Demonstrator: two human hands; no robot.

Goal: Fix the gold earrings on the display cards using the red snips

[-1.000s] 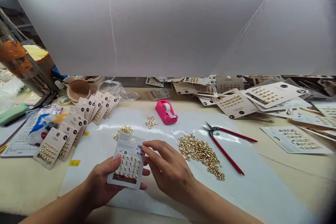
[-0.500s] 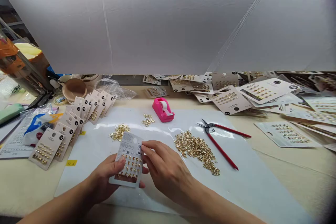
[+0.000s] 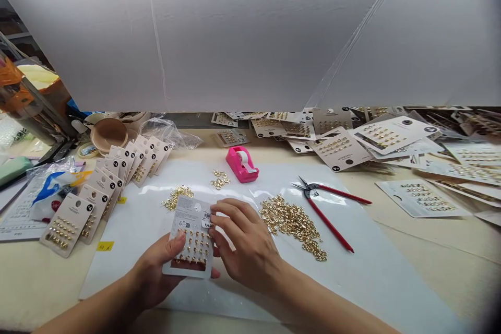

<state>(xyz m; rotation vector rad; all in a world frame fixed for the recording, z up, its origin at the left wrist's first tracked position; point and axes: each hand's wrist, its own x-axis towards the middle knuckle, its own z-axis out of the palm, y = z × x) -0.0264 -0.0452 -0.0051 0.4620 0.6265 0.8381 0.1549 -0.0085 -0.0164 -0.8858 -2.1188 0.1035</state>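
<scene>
Held by my left hand (image 3: 158,266) is an earring card (image 3: 191,222), printed back towards me, thumb on its left edge and fingers behind it. Rows of small gold pieces run across its lower half, and a price sticker sits at its upper right. My right hand (image 3: 246,245) touches the card's right edge at the sticker, its fingers bent and close together; whether they pinch anything is hidden. Right of that hand lies a heap of small gold pieces (image 3: 289,219). Gold rings (image 3: 178,198) lie just behind the card.
Red-handled pliers (image 3: 331,222) lie open on the right of the white sheet (image 3: 371,282). A pink tape dispenser (image 3: 240,164) stands at the back. Filled cards (image 3: 64,224) fan out at left; more cards (image 3: 340,148) pile up at back right.
The card has turned slightly more upright and its price sticker shows more fully. My right fingers have shifted up and bent more along its right edge. The view has moved slightly.
</scene>
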